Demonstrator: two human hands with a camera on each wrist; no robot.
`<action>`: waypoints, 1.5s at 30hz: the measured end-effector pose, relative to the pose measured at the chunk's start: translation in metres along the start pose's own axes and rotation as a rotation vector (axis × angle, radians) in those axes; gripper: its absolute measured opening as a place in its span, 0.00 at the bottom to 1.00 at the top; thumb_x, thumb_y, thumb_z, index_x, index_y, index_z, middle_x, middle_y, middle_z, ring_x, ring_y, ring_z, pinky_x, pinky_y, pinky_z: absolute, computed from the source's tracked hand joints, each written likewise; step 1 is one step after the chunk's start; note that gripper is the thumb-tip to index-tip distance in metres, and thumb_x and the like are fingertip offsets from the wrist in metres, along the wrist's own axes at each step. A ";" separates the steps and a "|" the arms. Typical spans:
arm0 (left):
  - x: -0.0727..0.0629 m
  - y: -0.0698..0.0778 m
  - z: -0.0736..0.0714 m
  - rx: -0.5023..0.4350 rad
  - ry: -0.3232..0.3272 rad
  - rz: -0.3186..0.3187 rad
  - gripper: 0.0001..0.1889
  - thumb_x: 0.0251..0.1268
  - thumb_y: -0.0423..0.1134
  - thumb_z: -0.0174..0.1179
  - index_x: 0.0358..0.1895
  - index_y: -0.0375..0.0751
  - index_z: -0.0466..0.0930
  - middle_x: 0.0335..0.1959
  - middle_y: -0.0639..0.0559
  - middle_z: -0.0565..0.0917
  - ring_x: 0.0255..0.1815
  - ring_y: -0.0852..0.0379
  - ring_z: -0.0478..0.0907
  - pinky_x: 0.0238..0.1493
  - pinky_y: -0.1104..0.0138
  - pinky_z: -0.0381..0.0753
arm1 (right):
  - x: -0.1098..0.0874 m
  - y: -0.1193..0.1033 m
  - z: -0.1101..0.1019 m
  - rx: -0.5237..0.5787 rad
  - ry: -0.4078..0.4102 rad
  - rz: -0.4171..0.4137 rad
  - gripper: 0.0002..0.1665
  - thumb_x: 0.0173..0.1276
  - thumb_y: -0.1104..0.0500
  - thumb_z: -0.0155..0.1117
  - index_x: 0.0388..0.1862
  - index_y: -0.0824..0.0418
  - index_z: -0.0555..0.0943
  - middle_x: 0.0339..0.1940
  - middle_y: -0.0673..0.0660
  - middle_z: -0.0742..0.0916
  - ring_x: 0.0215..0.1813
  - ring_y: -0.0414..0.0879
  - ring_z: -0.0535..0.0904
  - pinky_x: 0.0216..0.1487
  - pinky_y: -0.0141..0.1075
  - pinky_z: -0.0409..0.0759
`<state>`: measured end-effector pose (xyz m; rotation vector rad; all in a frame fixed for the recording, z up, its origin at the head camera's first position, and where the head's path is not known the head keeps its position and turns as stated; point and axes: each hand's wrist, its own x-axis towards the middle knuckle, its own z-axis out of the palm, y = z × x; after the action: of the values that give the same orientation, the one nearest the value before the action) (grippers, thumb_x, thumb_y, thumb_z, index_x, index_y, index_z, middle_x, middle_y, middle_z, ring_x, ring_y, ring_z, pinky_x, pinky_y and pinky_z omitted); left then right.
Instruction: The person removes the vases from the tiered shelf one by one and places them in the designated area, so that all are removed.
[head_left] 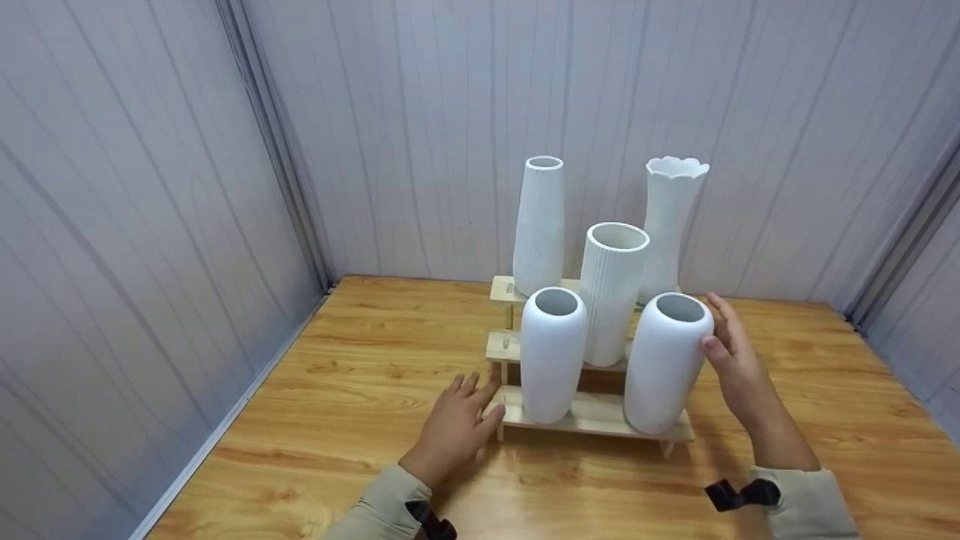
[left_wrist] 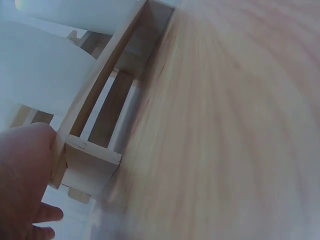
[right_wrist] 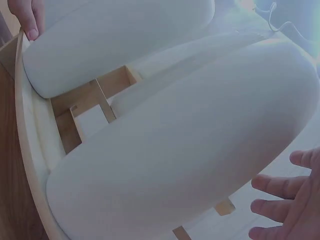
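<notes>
White vases (head_left: 553, 360), five in all, stand upright on a three-tier wooden stand (head_left: 495, 349) on the worktop (head_left: 360, 360). The left hand (head_left: 454, 431), relaxed, touches the lowest shelf (head_left: 600, 412); only the left wrist view looks beneath it. Beside the front right vase (head_left: 666, 371), the right hand (head_left: 739, 375) is open, its fingers' spread clearest from the right wrist.
</notes>
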<state>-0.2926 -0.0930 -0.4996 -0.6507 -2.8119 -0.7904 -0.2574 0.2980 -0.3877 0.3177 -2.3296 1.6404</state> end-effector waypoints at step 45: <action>0.000 -0.020 0.014 -0.288 0.011 0.094 0.24 0.81 0.53 0.47 0.72 0.48 0.72 0.69 0.55 0.76 0.71 0.49 0.70 0.72 0.42 0.61 | -0.002 0.001 0.017 -0.044 -0.022 -0.080 0.54 0.66 0.66 0.71 0.81 0.56 0.49 0.61 0.55 0.75 0.57 0.40 0.78 0.53 0.30 0.78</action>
<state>-0.3014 -0.1008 -0.5207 -0.8093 -2.6576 -1.1876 -0.2574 0.2826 -0.3948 0.4156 -2.3332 1.5544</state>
